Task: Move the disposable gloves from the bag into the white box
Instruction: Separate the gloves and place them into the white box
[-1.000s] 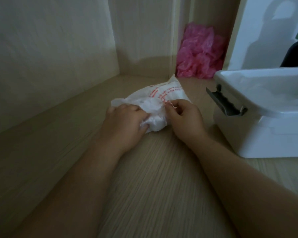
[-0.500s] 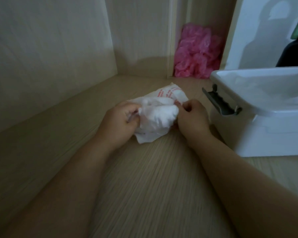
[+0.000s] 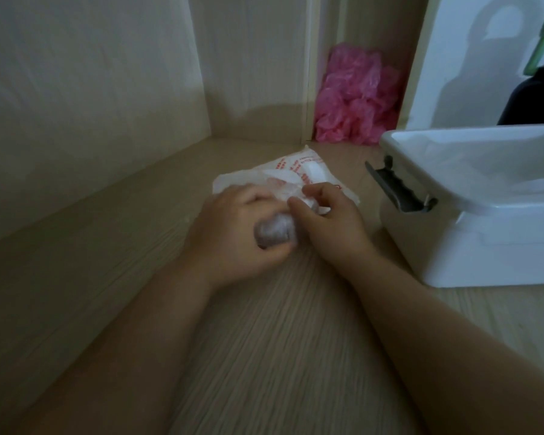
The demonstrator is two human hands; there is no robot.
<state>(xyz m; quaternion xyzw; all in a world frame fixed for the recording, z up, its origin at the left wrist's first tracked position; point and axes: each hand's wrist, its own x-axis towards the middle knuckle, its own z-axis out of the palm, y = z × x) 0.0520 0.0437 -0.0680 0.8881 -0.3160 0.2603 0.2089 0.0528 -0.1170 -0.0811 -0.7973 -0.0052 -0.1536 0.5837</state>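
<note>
A flat white plastic bag (image 3: 299,171) with red print lies on the wooden surface in the middle. My left hand (image 3: 233,227) grips a crumpled wad of clear disposable gloves (image 3: 275,232) at the bag's near end. Just to its right, my right hand (image 3: 330,215) pinches the bag's plastic between thumb and forefinger. The white box (image 3: 496,246) stands at the right with its lid off, and pale plastic shows inside it. A dark metal latch (image 3: 396,191) hangs on the box's left side, close to my right hand.
A heap of pink plastic (image 3: 355,98) fills the back corner behind the bag. Wooden panels wall in the left side and the back. A white upright panel (image 3: 471,58) rises behind the box, with a dark shape at the far right edge.
The gloves wad has come toward me out of the bag's near end, now enclosed in my left hand. My right hand shifted from the bag's side onto its top edge.
</note>
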